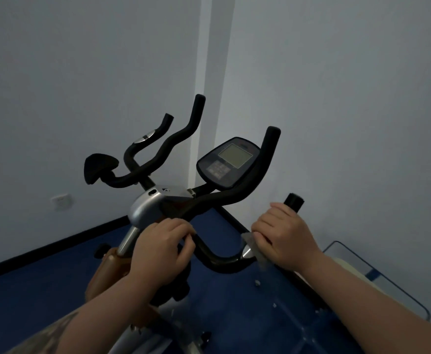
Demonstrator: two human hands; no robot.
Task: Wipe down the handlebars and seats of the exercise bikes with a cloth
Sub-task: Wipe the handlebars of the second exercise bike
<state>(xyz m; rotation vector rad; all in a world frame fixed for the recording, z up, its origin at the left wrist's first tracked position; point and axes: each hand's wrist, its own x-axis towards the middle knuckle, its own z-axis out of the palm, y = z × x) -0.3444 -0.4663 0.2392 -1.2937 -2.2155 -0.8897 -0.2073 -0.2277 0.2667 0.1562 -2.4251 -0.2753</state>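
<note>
Though half hidden, cloth [254, 247] under right hand [283, 237]

No legible text, brand, number or sign anywhere. On the console [228, 162] of the exercise bike, a pale blank screen [235, 155] showing no digits, and below it a small keypad [218, 170] with markings too blurred to read. On the wall at left, a socket plate [61, 200], likewise without readable lettering.
</note>
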